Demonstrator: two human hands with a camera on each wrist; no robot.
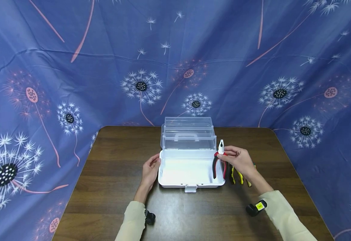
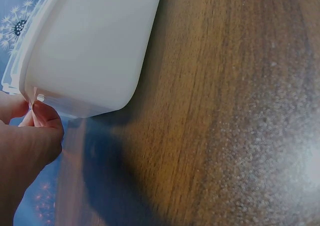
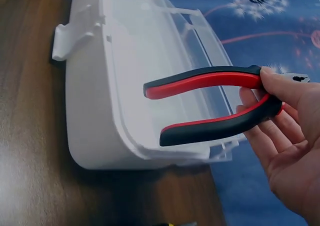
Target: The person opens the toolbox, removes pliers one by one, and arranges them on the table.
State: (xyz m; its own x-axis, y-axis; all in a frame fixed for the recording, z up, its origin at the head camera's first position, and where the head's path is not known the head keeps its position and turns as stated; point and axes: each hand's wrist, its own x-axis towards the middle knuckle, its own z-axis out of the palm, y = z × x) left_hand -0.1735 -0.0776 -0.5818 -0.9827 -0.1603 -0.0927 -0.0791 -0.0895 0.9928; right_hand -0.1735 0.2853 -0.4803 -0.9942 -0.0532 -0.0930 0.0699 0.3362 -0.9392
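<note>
A white plastic toolbox (image 1: 178, 172) sits on the table with its clear lid (image 1: 187, 129) raised at the back. My left hand (image 1: 150, 170) pinches the box's rim at its left side, as the left wrist view shows close up. Over the box's right end, my right hand (image 1: 238, 160) holds a pair of pliers (image 3: 210, 81) with red and black handles. Thumb and fingers grip them near the pivot, jaws pointing up and away, handles spread apart over the box's white interior.
Yellow-and-black handled tools (image 1: 237, 175) lie on the table right of the box, partly hidden by my right hand. A white latch (image 1: 190, 189) hangs at the box's front. The wooden table (image 1: 109, 187) meets a blue dandelion-print cloth (image 1: 103, 83) behind and at the sides.
</note>
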